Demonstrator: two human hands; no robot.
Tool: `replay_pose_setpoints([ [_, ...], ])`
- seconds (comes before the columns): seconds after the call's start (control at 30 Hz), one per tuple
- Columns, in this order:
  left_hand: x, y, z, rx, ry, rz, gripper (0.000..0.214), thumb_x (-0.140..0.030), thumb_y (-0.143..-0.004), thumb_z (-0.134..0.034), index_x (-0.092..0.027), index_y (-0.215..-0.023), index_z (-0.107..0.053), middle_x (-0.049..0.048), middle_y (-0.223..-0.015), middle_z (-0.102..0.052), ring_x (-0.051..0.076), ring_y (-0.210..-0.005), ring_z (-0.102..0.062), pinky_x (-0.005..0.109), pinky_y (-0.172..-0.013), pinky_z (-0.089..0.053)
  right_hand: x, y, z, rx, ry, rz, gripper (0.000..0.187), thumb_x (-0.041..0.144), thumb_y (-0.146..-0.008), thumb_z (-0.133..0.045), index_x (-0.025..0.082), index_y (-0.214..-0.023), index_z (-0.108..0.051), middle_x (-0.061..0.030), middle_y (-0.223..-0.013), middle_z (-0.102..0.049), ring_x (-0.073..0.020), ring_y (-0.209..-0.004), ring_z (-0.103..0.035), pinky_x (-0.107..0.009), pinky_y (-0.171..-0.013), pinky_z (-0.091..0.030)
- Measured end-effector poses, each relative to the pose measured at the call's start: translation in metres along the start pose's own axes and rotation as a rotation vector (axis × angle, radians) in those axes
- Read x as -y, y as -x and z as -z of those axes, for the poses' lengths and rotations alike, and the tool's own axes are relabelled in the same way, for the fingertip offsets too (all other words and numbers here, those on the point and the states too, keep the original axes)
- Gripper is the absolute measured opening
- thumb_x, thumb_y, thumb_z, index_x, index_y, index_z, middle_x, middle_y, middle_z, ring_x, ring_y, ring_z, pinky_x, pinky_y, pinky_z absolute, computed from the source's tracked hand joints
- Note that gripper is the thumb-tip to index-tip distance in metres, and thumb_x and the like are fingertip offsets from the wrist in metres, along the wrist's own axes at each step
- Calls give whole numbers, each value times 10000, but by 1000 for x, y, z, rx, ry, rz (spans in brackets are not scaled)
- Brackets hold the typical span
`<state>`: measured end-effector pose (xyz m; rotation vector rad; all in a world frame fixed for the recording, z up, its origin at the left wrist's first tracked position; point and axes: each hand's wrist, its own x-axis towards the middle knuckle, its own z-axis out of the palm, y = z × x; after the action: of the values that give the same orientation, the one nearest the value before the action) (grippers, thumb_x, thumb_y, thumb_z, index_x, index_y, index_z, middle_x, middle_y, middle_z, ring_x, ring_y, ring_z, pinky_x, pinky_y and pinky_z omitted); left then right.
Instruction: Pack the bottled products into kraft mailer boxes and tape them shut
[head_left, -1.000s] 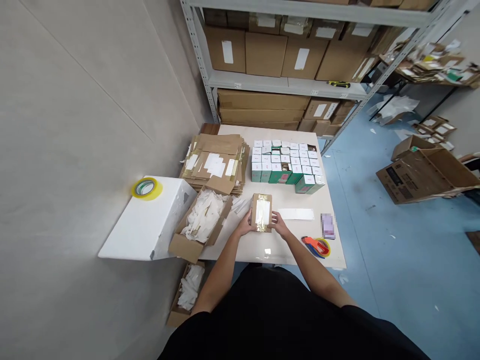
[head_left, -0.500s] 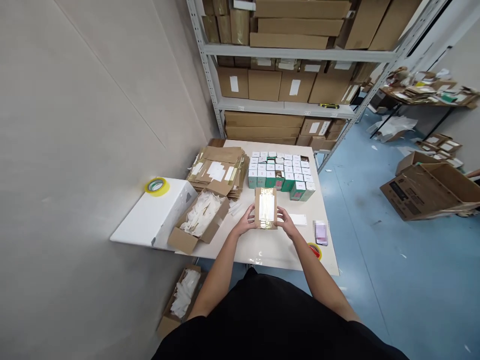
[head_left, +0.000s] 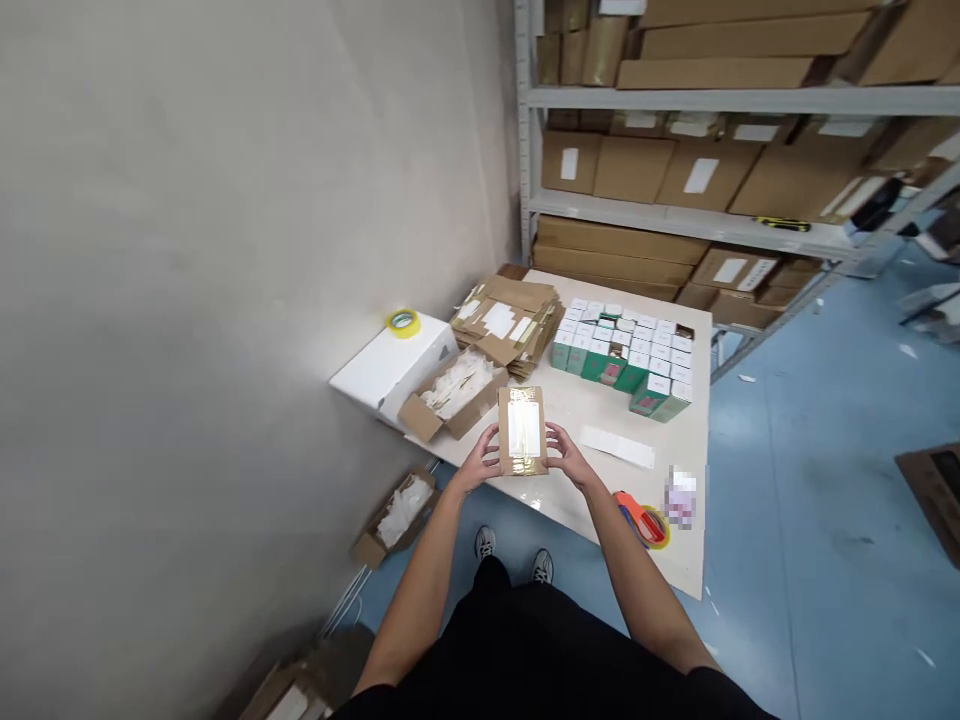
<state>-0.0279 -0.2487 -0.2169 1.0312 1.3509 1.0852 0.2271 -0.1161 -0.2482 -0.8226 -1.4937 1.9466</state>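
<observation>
Between my two hands is a small cardboard box [head_left: 523, 432] with a white label and shiny clear tape across its face. My left hand [head_left: 481, 460] grips its left side and my right hand [head_left: 566, 457] its right side, with fingers curled at the edges. The box is held up over the front edge of the white table [head_left: 559, 410]. Beyond it stand several green-and-white small boxes [head_left: 622, 350] packed in rows. A white paper strip [head_left: 619, 447] lies to the right of my right hand.
A red tape dispenser [head_left: 641, 518] and a blurred phone-like item [head_left: 681, 498] lie at the table's right. Flattened cardboard [head_left: 514, 310] is stacked behind an open carton of white paper [head_left: 459, 388]. A yellow tape roll [head_left: 403, 323] sits on a white box. Shelving [head_left: 720, 98] stands behind.
My view and body have turned left, so the table and shelf appear shifted right. The small box, still in both hands, has moved from over the table toward its front left edge.
</observation>
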Motion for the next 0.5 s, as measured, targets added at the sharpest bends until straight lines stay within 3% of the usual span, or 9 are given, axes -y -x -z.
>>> replay_pose_setpoints([
  [0.23, 32, 105, 39, -330, 114, -62, 1170, -421, -665, -906, -388, -1651, -277, 102, -1744, -190, 346, -1397, -456, 471, -1086, -489, -4, -23, -97, 263, 92, -53, 867, 225, -650, -789, 388, -1456, -514, -51, -1338, -539, -254, -1164, -568, -479, -1031, -515],
  [0.37, 56, 181, 64, -506, 183, -82, 1158, -374, -674, -894, -403, -1654, -277, 85, -1752, -191, 348, -1437, -439, 464, -1107, -476, -15, -29, -174, 423, 175, -58, 849, 246, -675, -774, 378, -1470, -509, -55, -1346, -547, -254, -1162, -574, -478, -1047, -508],
  [0.5, 82, 271, 88, -672, 235, -116, 1144, -345, -679, -888, -411, -1654, -293, 77, -1749, -215, 347, -1421, -476, 457, -1094, -496, -40, -19, -265, 609, 230, -69, 853, 288, -702, -770, 356, -1499, -476, -60, -1316, -567, -257, -1156, -586, -473, -1053, -504],
])
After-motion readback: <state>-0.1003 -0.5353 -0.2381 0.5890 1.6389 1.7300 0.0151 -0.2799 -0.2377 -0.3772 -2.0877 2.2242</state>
